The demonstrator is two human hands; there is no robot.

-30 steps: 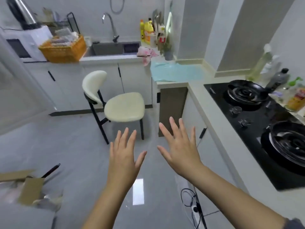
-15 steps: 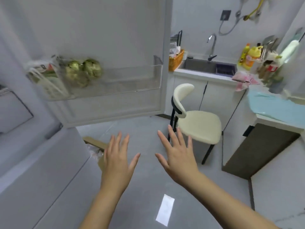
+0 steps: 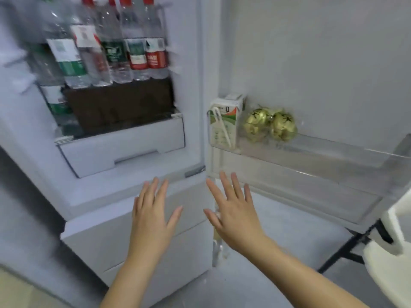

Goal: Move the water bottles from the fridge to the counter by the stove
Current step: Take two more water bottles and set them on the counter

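Presently, item: water bottles (image 3: pixel 115 47), a row standing upright and packed side by side on a shelf inside the open fridge (image 3: pixel 133 152), upper left of the view. Clear plastic bodies, red caps, paper bands in green, white and red. One more bottle (image 3: pixel 56 103) with a green and white label stands lower down at the left, beside a dark brown box (image 3: pixel 120 103). Count uncertain: the picture is blurred at the left end of the row

Handling, by judgement: full or nearly so, hence moderately heavy for their size; thin walls likely to give a little under a squeeze; possibly damp and slick from the cold; not fragile. Best taken round the middle at the label band, where the paper gives purchase, or round the shoulder below the cap. Neighbours touch, so drawing one out straight should keep the rest from toppling

Left hand (image 3: pixel 153 216): empty, palm down, fingers spread, held in front of the lower drawer, well below the bottles

Right hand (image 3: pixel 235 216): empty, palm down, fingers spread, near the foot of the open fridge door (image 3: pixel 311 52)

Other contents, door shelf (image 3: pixel 322 158): a small drink carton (image 3: pixel 223 123) with a straw, and beside it two gold-wrapped round items (image 3: pixel 270 125)

Progress, by judgement: no bottle in hand; reaching up is the step at hand
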